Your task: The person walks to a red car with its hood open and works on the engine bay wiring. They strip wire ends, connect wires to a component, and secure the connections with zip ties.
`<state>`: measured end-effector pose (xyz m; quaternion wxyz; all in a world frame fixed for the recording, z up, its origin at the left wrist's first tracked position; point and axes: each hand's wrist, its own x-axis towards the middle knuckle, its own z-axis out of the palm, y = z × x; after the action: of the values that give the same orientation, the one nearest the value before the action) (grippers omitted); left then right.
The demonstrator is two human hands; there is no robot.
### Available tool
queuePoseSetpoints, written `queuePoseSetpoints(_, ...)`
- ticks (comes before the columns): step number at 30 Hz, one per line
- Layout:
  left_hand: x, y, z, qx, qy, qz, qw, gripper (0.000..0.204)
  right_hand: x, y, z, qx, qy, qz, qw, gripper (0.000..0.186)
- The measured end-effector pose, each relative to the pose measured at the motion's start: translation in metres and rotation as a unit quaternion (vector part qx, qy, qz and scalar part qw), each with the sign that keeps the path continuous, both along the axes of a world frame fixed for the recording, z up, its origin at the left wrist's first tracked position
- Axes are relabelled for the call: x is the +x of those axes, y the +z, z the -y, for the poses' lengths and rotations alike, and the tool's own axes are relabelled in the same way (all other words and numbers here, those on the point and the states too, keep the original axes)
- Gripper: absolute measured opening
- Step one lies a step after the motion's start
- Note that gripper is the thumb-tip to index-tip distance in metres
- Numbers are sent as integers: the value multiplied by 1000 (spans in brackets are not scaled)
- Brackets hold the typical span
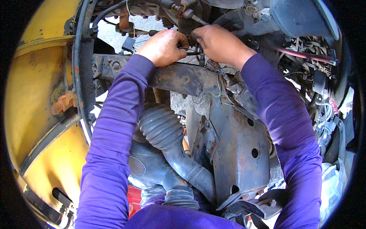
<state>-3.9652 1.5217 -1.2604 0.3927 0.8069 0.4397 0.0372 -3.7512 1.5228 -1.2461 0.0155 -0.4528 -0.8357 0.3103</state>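
Observation:
Both my hands reach up among the vehicle's parts, just above a rusty steel crossmember. My left hand has its fingers curled around or against a thin dark line or wire, too small to name for sure. My right hand is pinched at a dark part beside it, its fingertips partly hidden in shadow. A small black block with a thin white wire hangs left of my left hand. A bundle of loose wires and wrapping runs down below my right hand.
Yellow body panels curve along the left. Ribbed black hoses lie between my forearms. A steel plate with holes stands at the lower right. A dark rounded housing and a pink-red hose sit at the upper right.

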Motion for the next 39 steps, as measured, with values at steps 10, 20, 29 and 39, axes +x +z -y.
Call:
queuePoseSetpoints(10,2,-1,-4,2,-13,-15,1000,28,0,-6,-3,10,-60,-100,993,23)
queuePoseSetpoints(20,10,2,-2,53,-10,-57,997,35,13,29,17,-43,-90,-121,988,27)
queuePoseSetpoints(29,-12,37,26,335,124,68,931,29,83,252,144,-28,-161,-79,983,26)
queuePoseSetpoints(39,-55,99,230,157,330,108,925,11,164,373,478,-361,-374,-213,827,29)
